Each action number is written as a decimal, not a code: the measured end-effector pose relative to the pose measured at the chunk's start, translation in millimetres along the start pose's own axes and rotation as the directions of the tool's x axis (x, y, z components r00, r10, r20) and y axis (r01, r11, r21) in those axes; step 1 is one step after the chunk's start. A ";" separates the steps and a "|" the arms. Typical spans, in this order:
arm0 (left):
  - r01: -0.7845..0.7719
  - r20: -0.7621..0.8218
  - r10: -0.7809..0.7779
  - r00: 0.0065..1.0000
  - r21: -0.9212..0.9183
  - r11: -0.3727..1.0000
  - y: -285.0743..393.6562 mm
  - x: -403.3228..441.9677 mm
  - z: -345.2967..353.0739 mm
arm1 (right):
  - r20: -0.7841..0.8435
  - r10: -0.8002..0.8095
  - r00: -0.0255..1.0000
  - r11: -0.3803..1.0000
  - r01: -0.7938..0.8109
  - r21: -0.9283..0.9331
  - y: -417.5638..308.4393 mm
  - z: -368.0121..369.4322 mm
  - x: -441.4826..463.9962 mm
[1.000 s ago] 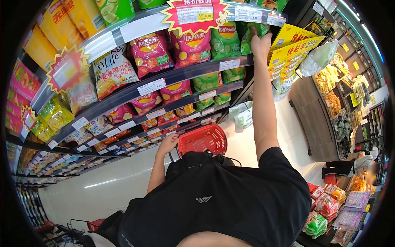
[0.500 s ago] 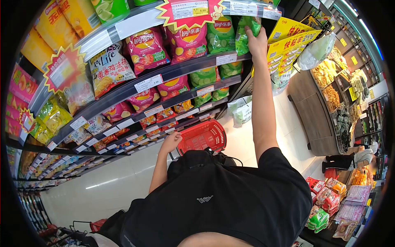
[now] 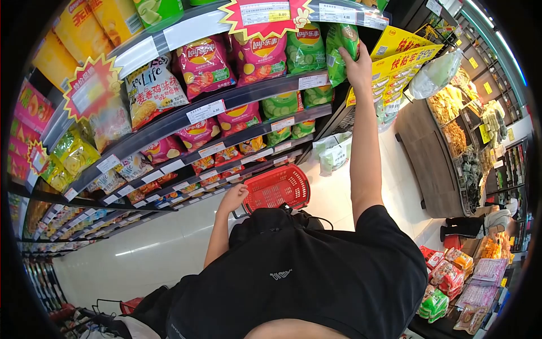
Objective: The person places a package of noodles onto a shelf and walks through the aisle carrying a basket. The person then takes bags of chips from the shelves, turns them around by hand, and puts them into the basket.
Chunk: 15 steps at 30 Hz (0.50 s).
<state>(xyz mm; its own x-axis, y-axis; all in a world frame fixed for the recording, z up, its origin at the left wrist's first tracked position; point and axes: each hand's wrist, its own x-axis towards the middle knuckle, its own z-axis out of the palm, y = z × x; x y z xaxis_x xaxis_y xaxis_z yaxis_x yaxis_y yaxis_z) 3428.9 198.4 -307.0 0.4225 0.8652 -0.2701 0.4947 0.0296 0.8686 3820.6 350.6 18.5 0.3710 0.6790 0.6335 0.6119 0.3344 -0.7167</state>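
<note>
At the right end of a snack shelf, my right hand is closed around the edge of a green bag of chips. The bag stands tilted, partly over the shelf front. Left of it are another green Lay's bag and pink Lay's bags. Lower down, my left hand has its fingers curled, beside the rim of a red shopping basket. Whatever the left hand grips, if anything, is hidden. No goods show inside the basket.
Yellow signs and hanging plastic bags jut out right of the shelf. A wooden display stand holds dried goods. Packaged food is stacked at lower right. Another person is in the aisle at right.
The green chip bag in my right hand has tilted slightly and come a little outward and down. My left hand stays beside the basket. The view has shifted slightly.
</note>
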 end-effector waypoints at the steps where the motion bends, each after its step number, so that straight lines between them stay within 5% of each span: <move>1: -0.004 0.000 0.004 1.000 -0.013 1.000 -0.5 0.2 0.0 | -0.003 0.001 1.000 1.000 -0.001 0.005 -1.2 -0.3 0.5; 15: -0.005 0.017 0.005 1.000 -0.007 1.000 2.9 2.6 13.4 | 0.000 -0.044 0.999 0.992 0.043 -0.119 -22.1 -15.2 -31.0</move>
<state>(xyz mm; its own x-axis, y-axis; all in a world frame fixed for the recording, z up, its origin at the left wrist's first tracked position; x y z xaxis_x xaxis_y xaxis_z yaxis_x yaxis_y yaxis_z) 3441.6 194.1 -310.8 0.4377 0.8569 -0.2724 0.4875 0.0284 0.8727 3806.2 312.2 19.1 0.3438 0.6639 0.6641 0.7062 0.2833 -0.6488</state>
